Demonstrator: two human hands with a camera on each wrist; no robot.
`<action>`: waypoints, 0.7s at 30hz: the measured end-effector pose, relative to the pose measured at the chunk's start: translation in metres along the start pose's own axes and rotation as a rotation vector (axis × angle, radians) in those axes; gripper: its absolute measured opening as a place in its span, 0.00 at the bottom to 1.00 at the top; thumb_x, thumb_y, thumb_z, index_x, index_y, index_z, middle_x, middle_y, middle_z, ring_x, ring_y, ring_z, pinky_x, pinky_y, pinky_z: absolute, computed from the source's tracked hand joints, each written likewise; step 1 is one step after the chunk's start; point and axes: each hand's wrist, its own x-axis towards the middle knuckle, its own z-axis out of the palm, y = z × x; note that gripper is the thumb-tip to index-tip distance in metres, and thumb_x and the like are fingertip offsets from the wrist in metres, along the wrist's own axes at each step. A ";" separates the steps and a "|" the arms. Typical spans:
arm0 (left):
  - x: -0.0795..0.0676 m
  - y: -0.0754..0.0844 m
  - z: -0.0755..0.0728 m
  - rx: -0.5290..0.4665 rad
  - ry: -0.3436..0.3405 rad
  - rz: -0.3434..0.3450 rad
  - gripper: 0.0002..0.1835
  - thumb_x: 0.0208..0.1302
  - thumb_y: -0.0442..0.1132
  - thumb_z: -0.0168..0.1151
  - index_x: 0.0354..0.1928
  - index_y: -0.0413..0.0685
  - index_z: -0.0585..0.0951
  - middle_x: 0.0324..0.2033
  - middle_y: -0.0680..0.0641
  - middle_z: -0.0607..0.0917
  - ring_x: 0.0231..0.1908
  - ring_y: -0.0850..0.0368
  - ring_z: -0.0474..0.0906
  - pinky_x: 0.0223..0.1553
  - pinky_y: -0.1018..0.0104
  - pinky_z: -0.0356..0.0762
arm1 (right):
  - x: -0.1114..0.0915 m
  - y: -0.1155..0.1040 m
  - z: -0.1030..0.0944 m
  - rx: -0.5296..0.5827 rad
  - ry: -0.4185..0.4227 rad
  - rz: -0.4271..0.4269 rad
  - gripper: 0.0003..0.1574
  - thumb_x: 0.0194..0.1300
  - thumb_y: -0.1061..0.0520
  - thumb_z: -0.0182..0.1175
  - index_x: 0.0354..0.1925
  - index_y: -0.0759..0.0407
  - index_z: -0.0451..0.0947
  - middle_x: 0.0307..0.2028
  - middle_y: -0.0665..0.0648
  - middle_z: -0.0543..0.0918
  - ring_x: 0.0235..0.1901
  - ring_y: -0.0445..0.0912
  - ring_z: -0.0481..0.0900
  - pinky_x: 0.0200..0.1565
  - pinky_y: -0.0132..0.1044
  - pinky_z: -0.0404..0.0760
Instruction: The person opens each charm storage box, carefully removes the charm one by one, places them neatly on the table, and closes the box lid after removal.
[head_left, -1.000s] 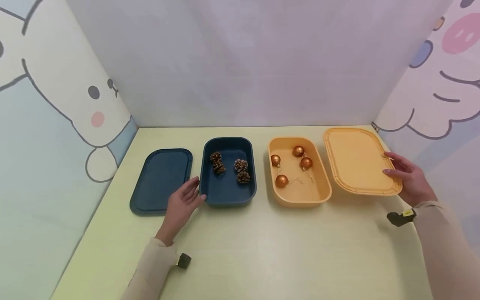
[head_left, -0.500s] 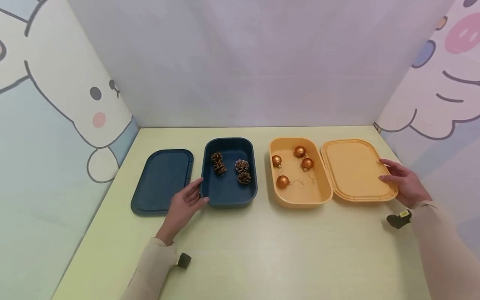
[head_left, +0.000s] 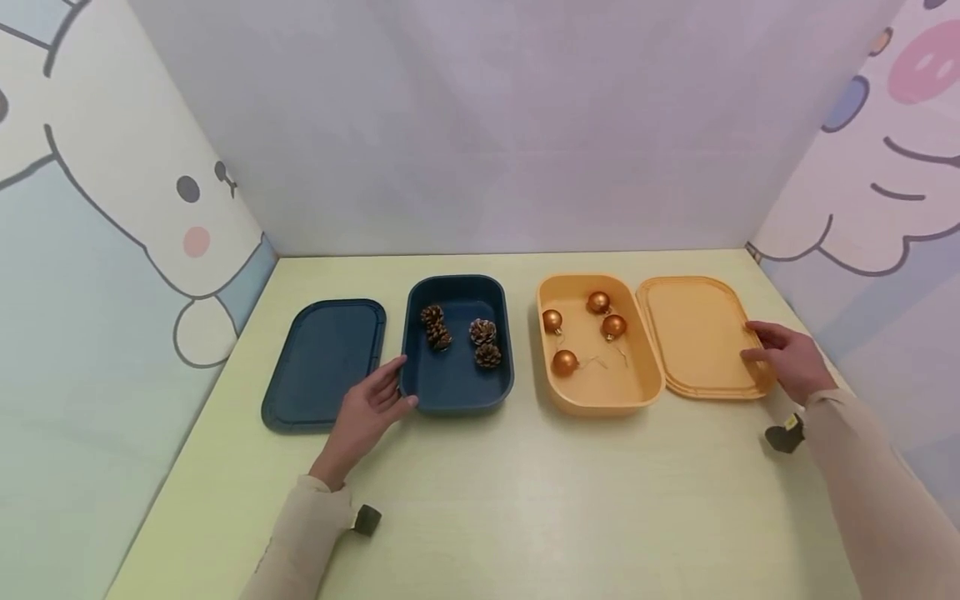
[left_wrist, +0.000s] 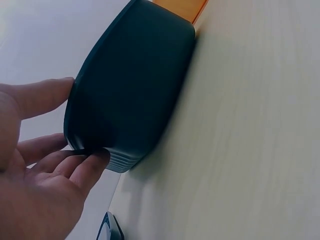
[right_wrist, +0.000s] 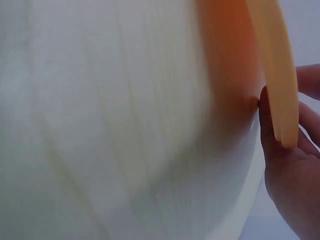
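Observation:
In the head view, my left hand (head_left: 369,417) holds the near left corner of a dark blue box (head_left: 457,392). The left wrist view shows the thumb (left_wrist: 47,97) at the rim and other fingers against the outer wall. Brown pine cones (head_left: 483,332) lie inside that box. My right hand (head_left: 791,358) pinches the right edge of a yellow lid (head_left: 697,333). In the right wrist view the lid's edge (right_wrist: 281,90) stands between fingers on both sides, with a shadow below it. The lid's left side is close against a yellow box (head_left: 600,398) with several copper-coloured baubles (head_left: 565,362).
A dark blue lid (head_left: 326,358) lies flat left of the blue box. Everything is on a pale table (head_left: 555,500). A plain wall (head_left: 480,125) closes off the back, and printed cartoon walls stand at both sides.
The right hand has lowered the yellow lid from a tilted, raised position and brought it left, close to the yellow box. The left hand stays at the blue box, nearly still.

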 end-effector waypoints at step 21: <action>0.000 -0.001 0.001 -0.007 0.001 -0.001 0.40 0.66 0.44 0.68 0.77 0.50 0.62 0.77 0.43 0.61 0.76 0.46 0.59 0.69 0.59 0.66 | 0.012 -0.007 0.006 -0.398 0.073 -0.039 0.37 0.63 0.60 0.61 0.65 0.80 0.66 0.54 0.84 0.75 0.45 0.63 0.78 0.28 0.19 0.72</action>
